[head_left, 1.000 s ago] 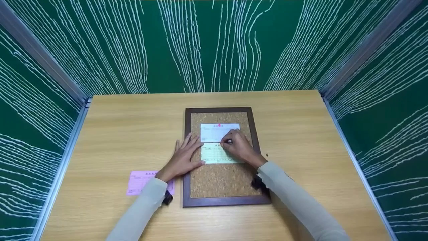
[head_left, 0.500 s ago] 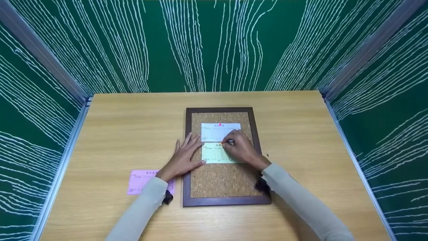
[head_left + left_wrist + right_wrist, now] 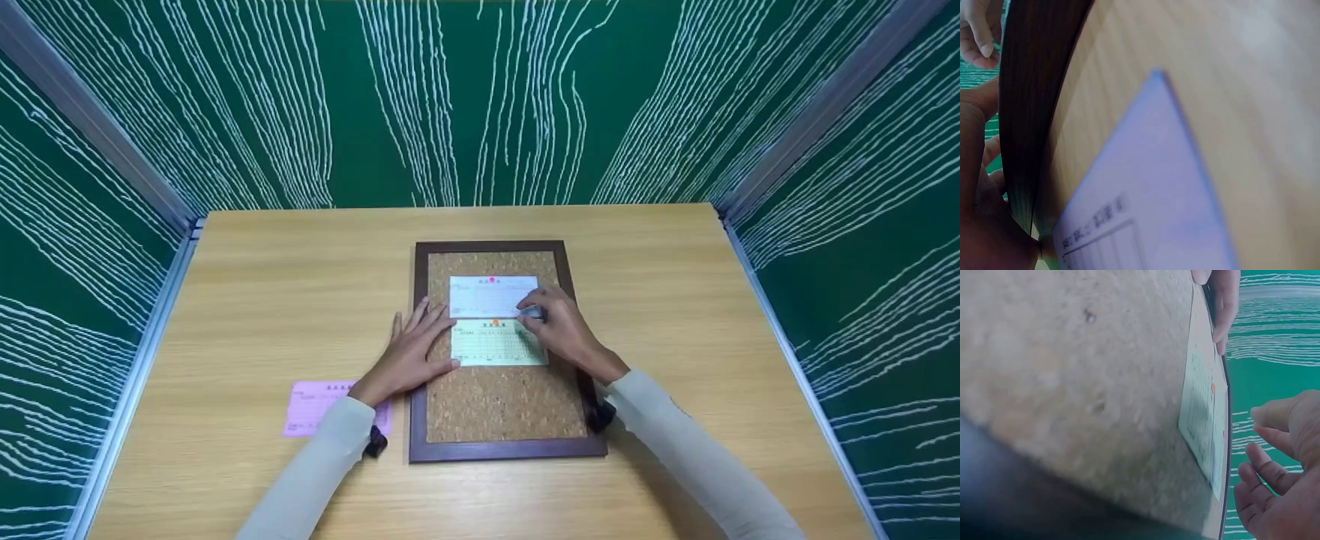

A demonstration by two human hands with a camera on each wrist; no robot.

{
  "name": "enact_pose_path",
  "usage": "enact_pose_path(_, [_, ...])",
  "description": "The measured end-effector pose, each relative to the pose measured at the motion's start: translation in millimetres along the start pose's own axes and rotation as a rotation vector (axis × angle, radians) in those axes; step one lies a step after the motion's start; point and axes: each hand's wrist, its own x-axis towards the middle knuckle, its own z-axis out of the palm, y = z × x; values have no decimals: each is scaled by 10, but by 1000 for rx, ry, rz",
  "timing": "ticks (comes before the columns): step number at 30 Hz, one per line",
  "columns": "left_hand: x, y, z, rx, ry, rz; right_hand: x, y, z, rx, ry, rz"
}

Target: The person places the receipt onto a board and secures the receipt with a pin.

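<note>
A framed cork board (image 3: 504,409) lies on the table, bearing a white printed slip (image 3: 480,298) above a green printed slip (image 3: 487,349). Red and orange push pins stand in their top edges: the red pin (image 3: 492,280) in the white slip, the orange pin (image 3: 496,322) in the green one. My left hand (image 3: 411,356) rests with spread fingers over the board's left frame, fingertips at the slips' left edges. Over the slips' right side hovers my right hand (image 3: 566,330), fingers loosely bent. The right wrist view shows nothing between that hand's thumb and fingers (image 3: 1268,464).
A purple printed slip (image 3: 319,409) lies on the table (image 3: 225,300) left of the board, partly under my left forearm. Green walls (image 3: 255,97) with white wavy lines enclose the table's back and sides. Bare cork shows below the green slip.
My right hand has let go of the orange push pin and shifted right, so the pin now shows in the green slip. The left hand has stayed in place.
</note>
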Motion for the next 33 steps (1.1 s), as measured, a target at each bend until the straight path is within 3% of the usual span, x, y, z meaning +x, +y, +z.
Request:
enact_pose_path(8, [-3, -8, 1, -6, -12, -5, -141, 95, -98, 9, 11, 37])
enact_pose_path(21, [-6, -12, -1, -12, -10, 0, -379, 316, -268, 61, 55, -29])
enact_pose_path(33, [-7, -24, 16, -23, -13, -3, -502, 474, -352, 120, 87, 32])
